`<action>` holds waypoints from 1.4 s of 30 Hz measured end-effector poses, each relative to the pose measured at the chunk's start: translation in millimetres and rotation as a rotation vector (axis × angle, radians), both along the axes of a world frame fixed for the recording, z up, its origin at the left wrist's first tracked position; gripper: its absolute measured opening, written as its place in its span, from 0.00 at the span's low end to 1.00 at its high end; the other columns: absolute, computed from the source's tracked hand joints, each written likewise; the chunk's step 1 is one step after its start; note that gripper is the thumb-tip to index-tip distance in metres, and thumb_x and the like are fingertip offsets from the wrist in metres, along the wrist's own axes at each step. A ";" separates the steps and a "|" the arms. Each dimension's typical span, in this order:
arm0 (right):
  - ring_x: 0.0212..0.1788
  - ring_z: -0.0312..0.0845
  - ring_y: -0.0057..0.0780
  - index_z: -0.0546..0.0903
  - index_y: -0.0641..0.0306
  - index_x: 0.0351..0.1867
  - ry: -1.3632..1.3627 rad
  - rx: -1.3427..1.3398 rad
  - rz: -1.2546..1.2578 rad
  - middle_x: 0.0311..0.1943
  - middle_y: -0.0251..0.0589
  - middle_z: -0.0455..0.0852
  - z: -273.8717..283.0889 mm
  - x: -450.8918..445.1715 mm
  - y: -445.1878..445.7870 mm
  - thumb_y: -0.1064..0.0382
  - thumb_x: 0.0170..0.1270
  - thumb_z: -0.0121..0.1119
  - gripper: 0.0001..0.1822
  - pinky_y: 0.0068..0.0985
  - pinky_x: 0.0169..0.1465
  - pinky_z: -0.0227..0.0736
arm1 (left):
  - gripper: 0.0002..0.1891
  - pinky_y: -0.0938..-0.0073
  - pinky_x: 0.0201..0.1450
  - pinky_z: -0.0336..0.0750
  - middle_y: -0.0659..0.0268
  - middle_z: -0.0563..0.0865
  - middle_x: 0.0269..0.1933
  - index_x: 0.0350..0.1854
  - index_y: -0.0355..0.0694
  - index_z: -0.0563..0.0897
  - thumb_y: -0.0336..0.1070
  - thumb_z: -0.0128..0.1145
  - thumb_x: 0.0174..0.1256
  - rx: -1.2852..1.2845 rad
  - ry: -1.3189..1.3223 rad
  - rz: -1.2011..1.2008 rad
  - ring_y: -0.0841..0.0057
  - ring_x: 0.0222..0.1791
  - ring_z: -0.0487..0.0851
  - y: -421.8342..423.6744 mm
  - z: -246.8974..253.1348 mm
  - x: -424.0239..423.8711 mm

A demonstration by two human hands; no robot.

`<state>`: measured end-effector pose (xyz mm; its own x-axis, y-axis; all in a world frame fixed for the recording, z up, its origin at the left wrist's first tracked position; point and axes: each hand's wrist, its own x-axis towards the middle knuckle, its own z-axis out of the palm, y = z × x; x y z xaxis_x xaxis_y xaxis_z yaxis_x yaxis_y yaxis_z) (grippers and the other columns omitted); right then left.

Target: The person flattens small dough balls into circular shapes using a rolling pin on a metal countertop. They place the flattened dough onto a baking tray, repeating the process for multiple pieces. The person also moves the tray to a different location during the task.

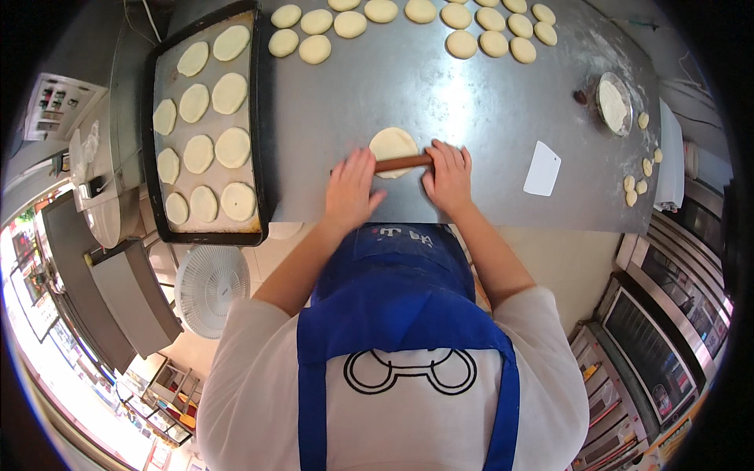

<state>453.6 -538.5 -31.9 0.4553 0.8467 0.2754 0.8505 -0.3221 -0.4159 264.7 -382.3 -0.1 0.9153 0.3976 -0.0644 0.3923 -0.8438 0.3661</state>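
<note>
A brown wooden rolling pin (403, 163) lies across the lower part of a flat dough round (393, 143) on the metal worktop (353, 94). My left hand (352, 189) rests on the pin's left end with its fingers stretched forward and the thumb apart. At the pin's other end is my right hand (449, 175), its fingers bent over the wood. Left of my hands, a black-rimmed baking tray (257, 118) holds several flattened dough rounds (230, 93) in rows. Thicker dough discs (315, 49) sit in groups along the far side of the worktop.
To the right lies a white dough scraper (542, 169). Beyond it stands a bowl of flour (614, 106), with several small dough pieces (630, 183) near the right edge. A white fan (212, 291) is below the tray, and oven-like equipment (648, 341) stands at lower right.
</note>
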 end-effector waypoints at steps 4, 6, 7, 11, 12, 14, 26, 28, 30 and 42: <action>0.78 0.64 0.47 0.74 0.60 0.73 0.001 -0.162 -0.025 0.76 0.46 0.72 -1.0 1.0 -0.6 0.44 0.66 0.66 0.37 0.62 0.79 0.47 | 0.41 0.48 0.80 0.59 0.53 0.72 0.78 0.76 0.34 0.71 0.51 0.68 0.65 -0.033 0.006 0.000 0.57 0.81 0.65 0.9 -12.6 -7.8; 0.78 0.64 0.47 0.75 0.61 0.72 -0.177 -0.184 -0.038 0.74 0.48 0.74 -7.6 26.4 43.0 0.38 0.66 0.64 0.39 0.63 0.77 0.50 | 0.39 0.48 0.80 0.59 0.54 0.72 0.78 0.75 0.34 0.72 0.53 0.67 0.67 0.073 0.009 0.068 0.58 0.81 0.64 44.6 -30.1 29.8; 0.78 0.64 0.45 0.76 0.59 0.71 -0.233 -0.139 -0.047 0.73 0.48 0.75 -11.4 39.1 66.4 0.39 0.67 0.63 0.37 0.61 0.78 0.51 | 0.39 0.48 0.80 0.59 0.54 0.71 0.79 0.75 0.34 0.72 0.54 0.65 0.69 0.147 0.001 0.094 0.58 0.82 0.63 67.6 -35.7 46.6; 0.78 0.64 0.43 0.76 0.57 0.71 -0.211 -0.178 -0.001 0.74 0.46 0.74 -19.1 67.9 96.3 0.41 0.69 0.61 0.34 0.58 0.79 0.51 | 0.37 0.47 0.81 0.57 0.53 0.69 0.80 0.76 0.34 0.71 0.54 0.61 0.73 0.202 -0.026 0.114 0.57 0.82 0.62 99.1 -27.1 76.6; 0.78 0.64 0.43 0.76 0.56 0.71 -0.234 -0.125 0.008 0.74 0.46 0.74 -17.9 64.9 84.4 0.42 0.70 0.61 0.34 0.58 0.79 0.51 | 0.37 0.47 0.81 0.56 0.52 0.68 0.81 0.77 0.34 0.70 0.52 0.61 0.73 0.170 0.037 0.086 0.55 0.83 0.62 86.4 -19.7 71.3; 0.78 0.64 0.43 0.75 0.56 0.72 -0.133 -0.211 0.043 0.74 0.44 0.73 -12.1 51.5 42.9 0.44 0.68 0.63 0.34 0.57 0.79 0.51 | 0.36 0.47 0.82 0.56 0.49 0.67 0.81 0.77 0.35 0.70 0.50 0.62 0.72 0.076 0.091 0.043 0.53 0.83 0.61 44.4 -6.2 51.4; 0.51 0.78 0.39 0.83 0.53 0.45 0.035 -0.002 -0.108 0.45 0.36 0.85 -17.9 -2.1 -24.6 0.64 0.52 0.65 0.16 0.42 0.63 0.61 | 0.24 0.53 0.58 0.81 0.52 0.89 0.53 0.52 0.38 0.88 0.47 0.75 0.56 -0.439 0.299 0.206 0.55 0.57 0.86 63.8 -30.0 95.2; 0.51 0.78 0.40 0.83 0.53 0.43 0.031 -0.005 -0.113 0.44 0.36 0.85 -15.9 -2.6 -30.8 0.63 0.51 0.64 0.15 0.43 0.62 0.61 | 0.21 0.55 0.53 0.83 0.53 0.91 0.46 0.43 0.39 0.89 0.48 0.76 0.52 -0.316 0.414 0.095 0.56 0.50 0.88 75.4 -24.2 100.2; 0.50 0.78 0.41 0.83 0.52 0.40 0.008 0.019 -0.100 0.42 0.37 0.85 -12.8 -4.2 -44.8 0.62 0.50 0.64 0.13 0.43 0.60 0.62 | 0.16 0.57 0.49 0.83 0.55 0.91 0.43 0.37 0.40 0.89 0.46 0.75 0.52 -0.213 0.369 -0.044 0.55 0.47 0.89 75.4 -18.6 95.8; 0.48 0.78 0.43 0.82 0.53 0.41 0.085 -0.149 0.075 0.41 0.38 0.84 4.9 -9.3 -69.1 0.65 0.47 0.65 0.16 0.41 0.57 0.65 | 0.09 0.57 0.66 0.79 0.54 0.88 0.61 0.48 0.39 0.83 0.35 0.57 0.69 -1.699 -0.553 0.842 0.63 0.60 0.86 42.9 32.7 52.9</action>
<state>444.3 -607.6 -27.0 0.4055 0.9077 0.1078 0.8383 -0.3223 -0.4398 317.6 -339.4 32.5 0.6106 0.5128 -0.6035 0.0164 0.7537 0.6570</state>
